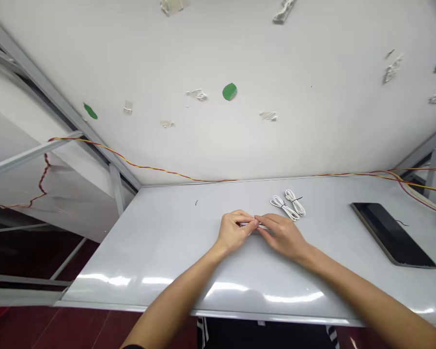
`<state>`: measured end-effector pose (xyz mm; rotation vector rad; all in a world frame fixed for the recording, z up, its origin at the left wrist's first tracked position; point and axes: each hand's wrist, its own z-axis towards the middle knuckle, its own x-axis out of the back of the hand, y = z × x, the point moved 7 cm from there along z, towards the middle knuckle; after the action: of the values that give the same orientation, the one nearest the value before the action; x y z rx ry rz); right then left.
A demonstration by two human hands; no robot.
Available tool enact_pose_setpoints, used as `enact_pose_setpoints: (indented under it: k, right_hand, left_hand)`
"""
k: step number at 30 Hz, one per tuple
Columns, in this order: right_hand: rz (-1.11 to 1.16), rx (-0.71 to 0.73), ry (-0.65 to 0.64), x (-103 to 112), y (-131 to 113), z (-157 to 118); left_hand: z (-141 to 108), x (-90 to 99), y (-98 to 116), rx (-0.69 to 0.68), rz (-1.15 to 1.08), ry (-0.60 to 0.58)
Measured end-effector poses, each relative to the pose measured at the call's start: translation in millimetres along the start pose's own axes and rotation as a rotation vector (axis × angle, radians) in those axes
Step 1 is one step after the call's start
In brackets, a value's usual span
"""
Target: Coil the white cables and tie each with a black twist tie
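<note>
Near the middle of the grey table, my left hand (235, 231) and my right hand (284, 236) meet at the fingertips. Between them they pinch a bundled white cable (263, 226), mostly hidden by the fingers. Just beyond my right hand lie two more white cables, a coiled one (284, 208) and another beside it (295, 202), each bound with a thin black tie.
The grey table (160, 242) meets a white wall. A black tablet (394, 235) lies at the right. A small black tie (196, 202) lies left of the hands. Twisted red and yellow wires (160, 169) run along the wall, past metal frame bars.
</note>
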<state>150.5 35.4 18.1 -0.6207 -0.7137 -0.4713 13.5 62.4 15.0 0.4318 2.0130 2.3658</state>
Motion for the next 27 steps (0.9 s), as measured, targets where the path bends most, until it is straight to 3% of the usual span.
enact_pose_setpoints:
  k: [5, 9, 19, 22, 27]
  right_hand:
    - [-0.017, 0.067, 0.128, 12, -7, 3]
    - [-0.061, 0.165, 0.145, 15, -15, 5]
    - [-0.108, 0.246, 0.169, 18, -19, 3]
    - [-0.017, 0.165, 0.176, 21, -14, 6]
    - [0.224, -0.150, 0.107, 18, 6, 8]
  left_hand:
    - [-1, -1.3, -12, 0.214, -0.241, -0.022]
    - [-4, -5.9, -20, 0.387, -0.360, -0.087]
    - [-7, -10.7, -18, 0.475, -0.441, -0.154]
    - [-6, -10.0, -17, 0.466, -0.417, -0.163]
    - [-8, -12.7, -14, 0.499, -0.406, -0.257]
